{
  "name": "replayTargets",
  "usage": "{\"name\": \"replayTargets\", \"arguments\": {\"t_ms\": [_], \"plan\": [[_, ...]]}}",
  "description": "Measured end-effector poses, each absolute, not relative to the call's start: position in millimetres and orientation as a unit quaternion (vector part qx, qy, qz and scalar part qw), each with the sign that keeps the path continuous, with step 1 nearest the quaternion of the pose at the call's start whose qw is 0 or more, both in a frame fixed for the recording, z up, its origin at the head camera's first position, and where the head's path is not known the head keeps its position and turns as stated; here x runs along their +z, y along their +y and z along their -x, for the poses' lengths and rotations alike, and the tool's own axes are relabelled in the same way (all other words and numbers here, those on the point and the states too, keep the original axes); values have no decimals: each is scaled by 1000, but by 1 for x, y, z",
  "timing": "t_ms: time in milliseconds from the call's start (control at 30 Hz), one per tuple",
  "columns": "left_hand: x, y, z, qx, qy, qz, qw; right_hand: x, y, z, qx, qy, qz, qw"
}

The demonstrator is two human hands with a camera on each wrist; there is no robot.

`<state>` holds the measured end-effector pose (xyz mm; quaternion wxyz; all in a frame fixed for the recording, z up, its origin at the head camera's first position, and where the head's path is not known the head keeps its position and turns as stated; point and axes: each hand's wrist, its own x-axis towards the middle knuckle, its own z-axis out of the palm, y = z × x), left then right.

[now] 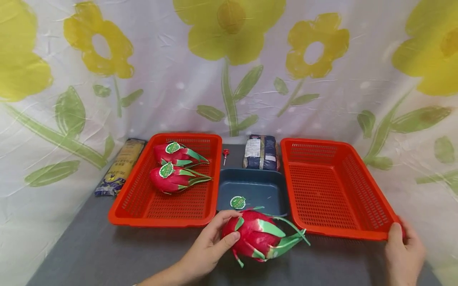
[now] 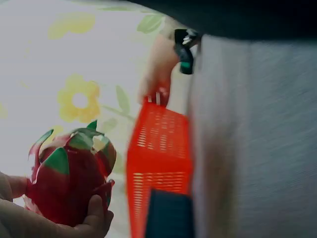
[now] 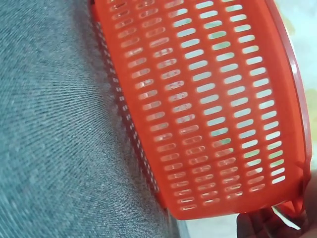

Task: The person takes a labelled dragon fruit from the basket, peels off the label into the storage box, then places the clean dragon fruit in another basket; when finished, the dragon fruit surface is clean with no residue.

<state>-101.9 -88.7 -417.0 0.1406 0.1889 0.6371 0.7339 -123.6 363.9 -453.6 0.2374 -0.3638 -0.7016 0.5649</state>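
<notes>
In front of the blue tray [image 1: 257, 190], the left hand [image 1: 211, 243] grasps a dragon fruit [image 1: 255, 235], likely light, best held round its body; right of the tray, the right hand [image 1: 404, 250] grips a red basket [image 1: 318, 194].

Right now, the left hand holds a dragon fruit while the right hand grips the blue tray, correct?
Not quite: the head view shows the right hand gripping a corner of the rightmost red basket, not the blue tray. The left hand does hold a dragon fruit.
</notes>
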Motion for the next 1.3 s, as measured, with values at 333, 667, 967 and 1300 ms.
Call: {"name": "replayTargets", "arguments": {"t_ms": [333,667,967,1300], "plan": [[-371,-33,152,751,631,-167,99,-457,369,123,631,-655,324,260],[-369,35,202,730,658,-144,116,-461,367,121,617,-668,308,280],[-375,91,226,613,754,-204,118,-463,365,120,611,-674,294,293],[-387,139,218,507,817,-237,135,-465,365,120,561,-714,301,291]]}}
